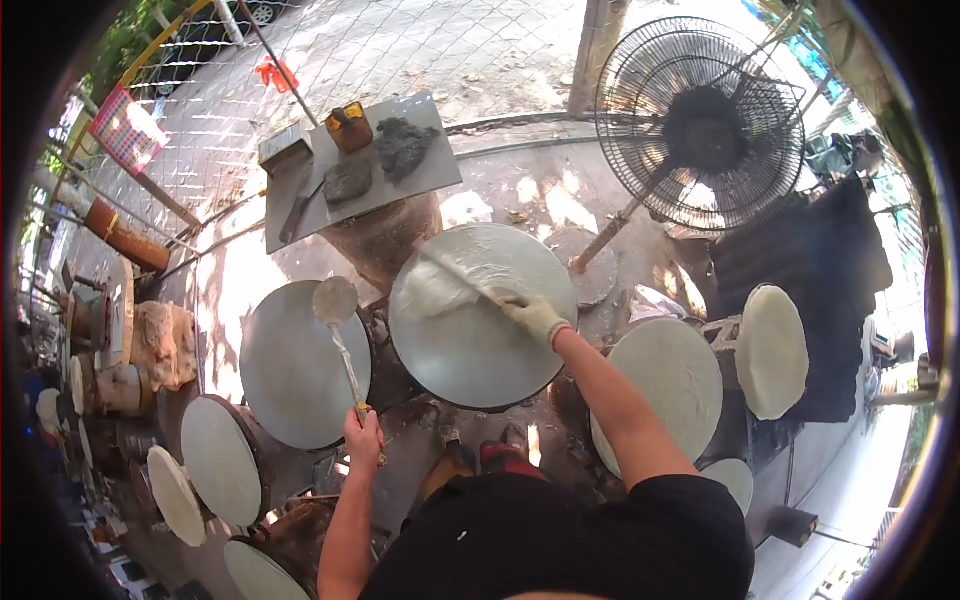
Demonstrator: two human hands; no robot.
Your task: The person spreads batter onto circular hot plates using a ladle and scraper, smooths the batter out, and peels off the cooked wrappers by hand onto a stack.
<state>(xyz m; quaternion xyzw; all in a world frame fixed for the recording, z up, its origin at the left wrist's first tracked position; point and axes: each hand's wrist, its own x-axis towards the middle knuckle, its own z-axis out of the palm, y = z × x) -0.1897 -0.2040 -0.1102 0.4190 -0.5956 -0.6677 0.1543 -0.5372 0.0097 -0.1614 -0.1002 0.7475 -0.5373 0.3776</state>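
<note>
My left hand (364, 440), bare, is closed around the handle of a ladle (347, 360). The ladle's round, batter-coated bowl (335, 300) hangs over the right part of a round griddle (290, 375). On my right hand (537, 320) is a pale work glove; its fingers grip a long, thin spreader (462, 274). That spreader lies across the middle griddle (480, 365), among whitish batter (435, 285) smeared over the upper left of its surface. Batter also coats the spreader's far end.
Behind the griddle, a board (425, 175) on a drum bears a knife (295, 218), a cut-open yellow container (349, 128) and a dark rag (405, 148). A large fan (705, 130) stands right. More round griddles (665, 390) surround me; a pale round sheet (772, 350) is far right.
</note>
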